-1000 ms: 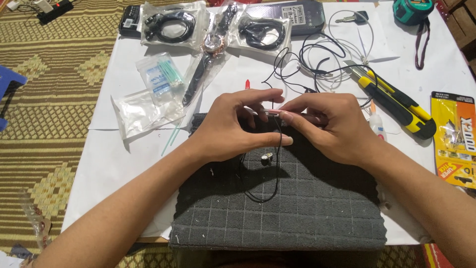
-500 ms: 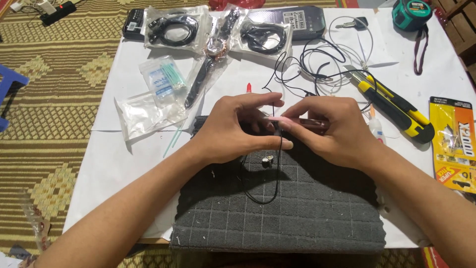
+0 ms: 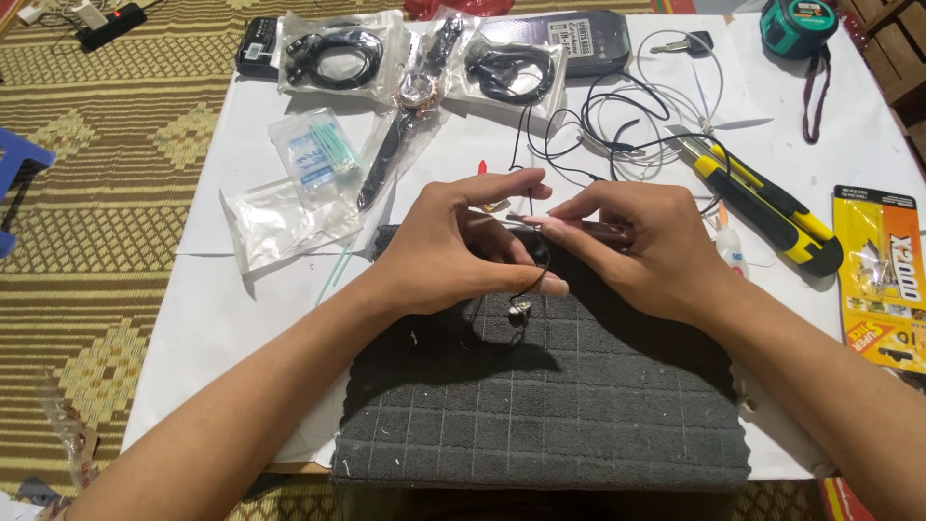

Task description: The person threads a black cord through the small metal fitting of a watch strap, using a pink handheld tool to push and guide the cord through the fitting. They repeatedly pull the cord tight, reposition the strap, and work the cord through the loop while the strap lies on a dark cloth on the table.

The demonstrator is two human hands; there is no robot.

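Currently both hands, left (image 3: pixel 463 241) and right (image 3: pixel 632 246), pinch a thin black wire (image 3: pixel 540 259) at frame centre; its earbud (image 3: pixel 521 311) dangles over the grey cloth (image 3: pixel 540 405). Risk: excess pull could snap the wire.

Both forearms reached in from the lower corners and met mid-frame. The left hand (image 3: pixel 458 246) curled, thumb stretched rightward, fingertips pinched. The right hand (image 3: pixel 641 246) faced it, fingertips (image 3: pixel 540 220) pinched together, nearly touching.

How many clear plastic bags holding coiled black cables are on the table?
2: one cable bag at the top left of the table, one cable bag right of the wristwatch. None looks hidden.
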